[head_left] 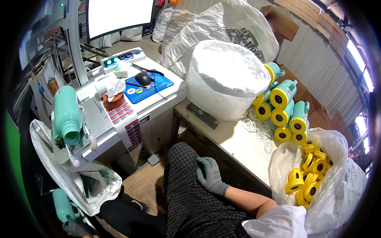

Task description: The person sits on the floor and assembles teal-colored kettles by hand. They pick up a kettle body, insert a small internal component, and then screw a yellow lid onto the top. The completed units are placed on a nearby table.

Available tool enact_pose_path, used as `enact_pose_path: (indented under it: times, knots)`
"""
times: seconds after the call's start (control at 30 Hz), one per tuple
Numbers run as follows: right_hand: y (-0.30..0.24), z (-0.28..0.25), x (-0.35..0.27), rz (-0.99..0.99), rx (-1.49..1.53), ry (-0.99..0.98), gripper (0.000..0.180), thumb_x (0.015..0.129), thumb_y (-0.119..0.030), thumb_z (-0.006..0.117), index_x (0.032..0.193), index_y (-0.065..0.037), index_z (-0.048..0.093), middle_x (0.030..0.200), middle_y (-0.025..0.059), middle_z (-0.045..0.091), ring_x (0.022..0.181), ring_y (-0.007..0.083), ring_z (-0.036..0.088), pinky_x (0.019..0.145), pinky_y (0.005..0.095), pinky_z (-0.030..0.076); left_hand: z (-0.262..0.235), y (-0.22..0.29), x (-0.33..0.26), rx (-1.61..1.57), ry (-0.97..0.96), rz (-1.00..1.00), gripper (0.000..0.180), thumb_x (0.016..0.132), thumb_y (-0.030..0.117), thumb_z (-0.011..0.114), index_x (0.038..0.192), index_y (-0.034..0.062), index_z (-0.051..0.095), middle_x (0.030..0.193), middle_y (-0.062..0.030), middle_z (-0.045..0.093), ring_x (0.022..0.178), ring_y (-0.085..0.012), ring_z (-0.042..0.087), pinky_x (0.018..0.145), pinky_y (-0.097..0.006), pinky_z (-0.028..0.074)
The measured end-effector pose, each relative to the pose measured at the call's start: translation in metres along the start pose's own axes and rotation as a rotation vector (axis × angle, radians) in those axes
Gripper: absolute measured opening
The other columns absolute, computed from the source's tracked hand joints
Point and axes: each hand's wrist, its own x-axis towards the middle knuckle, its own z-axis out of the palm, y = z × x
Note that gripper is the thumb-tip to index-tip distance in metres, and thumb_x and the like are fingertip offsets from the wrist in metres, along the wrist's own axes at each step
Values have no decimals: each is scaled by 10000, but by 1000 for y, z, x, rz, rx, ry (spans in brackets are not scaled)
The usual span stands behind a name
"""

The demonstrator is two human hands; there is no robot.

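Note:
Down at the lower left, my left hand (74, 227) in a grey glove grips the lower end of a teal jug (62, 204); part of that hand is dim near the picture's rim. My right hand (210, 177), gloved in grey with teal fingers, lies flat on my dark checked trouser leg and holds nothing. Another teal jug (67, 109) rests on the perforated metal bed (94, 115) of a white machine, its open mouth toward me. White cords with frayed ends hang at the bed's front edge.
An open white sack (105, 190) stands below the bed. A computer mouse (143, 78) lies on a blue mat beside a strip of labels (131, 131). Yellow-bottomed jugs (279, 98) are stacked right of a large white bag (226, 95). Yellow rings (313, 168) fill a clear bag.

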Motion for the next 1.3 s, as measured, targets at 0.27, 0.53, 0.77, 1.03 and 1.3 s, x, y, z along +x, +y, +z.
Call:
enact_pose_path:
  times: [0.27,0.53,0.77,1.03,1.3]
  knots:
    - [-68,20,43,-476,287,-121,788,853,-394,803,1489,-62,476,1416,203,511,1286,368,512,1095,514,404,-244,187,-43,-692,-69,849,623,761,320,948,1197,18,620,1165,-177,644,1026,-374,637,850,-459,541]
    - [-139,-1,36,-526,979,-439,1261,604,-384,939,1603,-13,263,1560,267,373,1455,447,380,1210,531,322,-286,341,-135,-1078,-1370,1052,993,628,212,961,1470,70,455,1246,-101,658,1132,-297,624,959,-404,541]
    - [-55,-20,-21,-199,1039,-416,770,880,-300,780,1505,-6,439,1437,227,518,1379,397,485,1186,508,362,-235,332,-242,-892,-1826,821,1071,631,377,986,1437,-47,423,1208,-137,686,1113,-249,699,969,-398,558]
    - [-50,-103,15,-478,322,-776,320,974,-261,660,1253,-104,653,1158,97,688,1045,262,714,886,408,571,-282,410,-261,-662,-1893,1532,1092,645,553,906,1490,29,457,1207,-167,704,1131,-335,699,1009,-455,539]
    - [-48,-101,26,-600,125,-1032,123,885,-203,695,952,-109,736,981,62,736,942,264,724,931,418,542,-281,400,-290,-659,-1829,1711,1148,619,585,902,1517,9,477,1333,-208,653,1197,-355,656,1046,-464,514]
